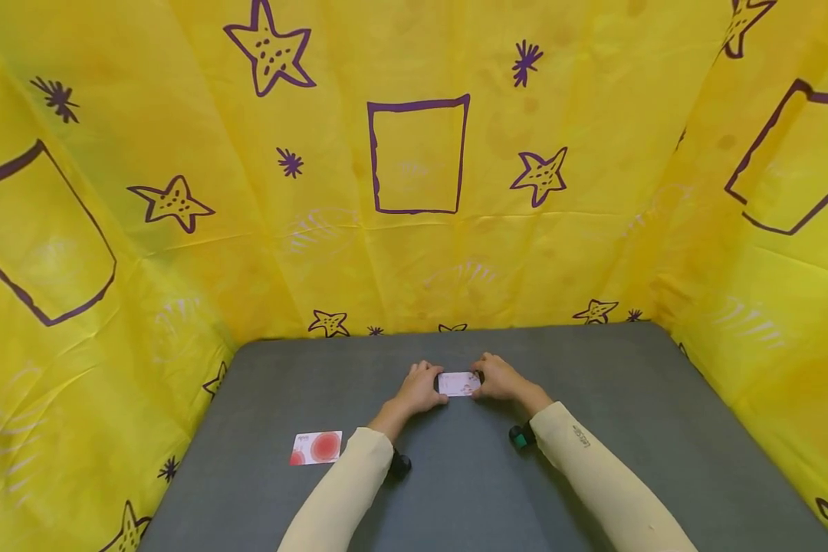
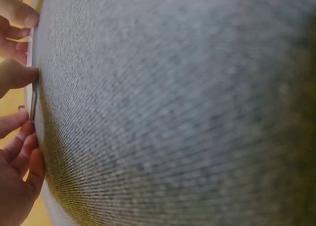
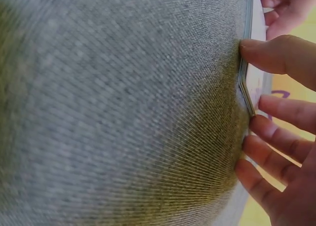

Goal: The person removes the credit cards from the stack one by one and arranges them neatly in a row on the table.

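A thin stack of cards (image 1: 458, 383) with a pink-and-white top lies flat at mid-table, its long side running left to right. My left hand (image 1: 419, 389) pinches its left end, thumb at the near edge and fingers round the far side. At the right end, my right hand (image 1: 501, 379) grips it the same way. Grey layered edges of the stack (image 3: 243, 80) show between thumb and fingers in the right wrist view. The left wrist view shows the stack's edge (image 2: 33, 105) low against the cloth. The fingers cover both ends.
A white card with red circles (image 1: 317, 448) lies on the dark grey table (image 1: 262, 406), left of my left forearm. Yellow cloth walls (image 1: 414, 268) with purple drawings stand along the back and both sides. Dark wrist cameras (image 1: 520, 436) hang under both wrists.
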The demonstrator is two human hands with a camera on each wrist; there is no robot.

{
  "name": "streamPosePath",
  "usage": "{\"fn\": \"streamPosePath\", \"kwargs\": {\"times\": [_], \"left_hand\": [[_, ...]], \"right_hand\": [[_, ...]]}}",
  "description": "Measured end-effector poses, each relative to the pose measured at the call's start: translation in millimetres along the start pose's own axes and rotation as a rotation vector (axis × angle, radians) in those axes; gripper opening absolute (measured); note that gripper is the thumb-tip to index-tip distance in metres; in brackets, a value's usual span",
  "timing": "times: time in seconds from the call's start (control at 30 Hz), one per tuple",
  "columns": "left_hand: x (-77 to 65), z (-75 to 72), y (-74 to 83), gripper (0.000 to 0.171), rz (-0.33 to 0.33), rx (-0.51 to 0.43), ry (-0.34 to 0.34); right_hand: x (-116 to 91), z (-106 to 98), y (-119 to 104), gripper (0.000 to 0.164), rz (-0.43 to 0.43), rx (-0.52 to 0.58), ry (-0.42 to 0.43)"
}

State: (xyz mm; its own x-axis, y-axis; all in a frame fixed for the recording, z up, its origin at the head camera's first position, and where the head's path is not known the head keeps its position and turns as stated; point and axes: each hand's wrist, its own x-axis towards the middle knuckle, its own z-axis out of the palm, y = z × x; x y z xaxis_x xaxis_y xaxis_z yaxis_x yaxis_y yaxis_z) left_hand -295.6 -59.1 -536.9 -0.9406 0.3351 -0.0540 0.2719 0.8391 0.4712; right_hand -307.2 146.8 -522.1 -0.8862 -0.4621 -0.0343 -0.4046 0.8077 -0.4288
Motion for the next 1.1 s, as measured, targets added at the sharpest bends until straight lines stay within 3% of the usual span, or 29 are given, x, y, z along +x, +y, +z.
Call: {"fn": "streamPosePath", "kwargs": {"times": [0.73, 1.1], "left_hand": [[1.7, -12.9, -1.1, 0.050, 0.025, -0.020, -0.052], [-3.3, -11.7, -5.5, 0.054, 0.060, -0.060, -0.017]], "right_hand": [[2, 1, 3, 0.045, -0.022, 0.027, 0.021], [-1, -1, 2, 0.046, -0.057, 0.011, 0.048]]}}
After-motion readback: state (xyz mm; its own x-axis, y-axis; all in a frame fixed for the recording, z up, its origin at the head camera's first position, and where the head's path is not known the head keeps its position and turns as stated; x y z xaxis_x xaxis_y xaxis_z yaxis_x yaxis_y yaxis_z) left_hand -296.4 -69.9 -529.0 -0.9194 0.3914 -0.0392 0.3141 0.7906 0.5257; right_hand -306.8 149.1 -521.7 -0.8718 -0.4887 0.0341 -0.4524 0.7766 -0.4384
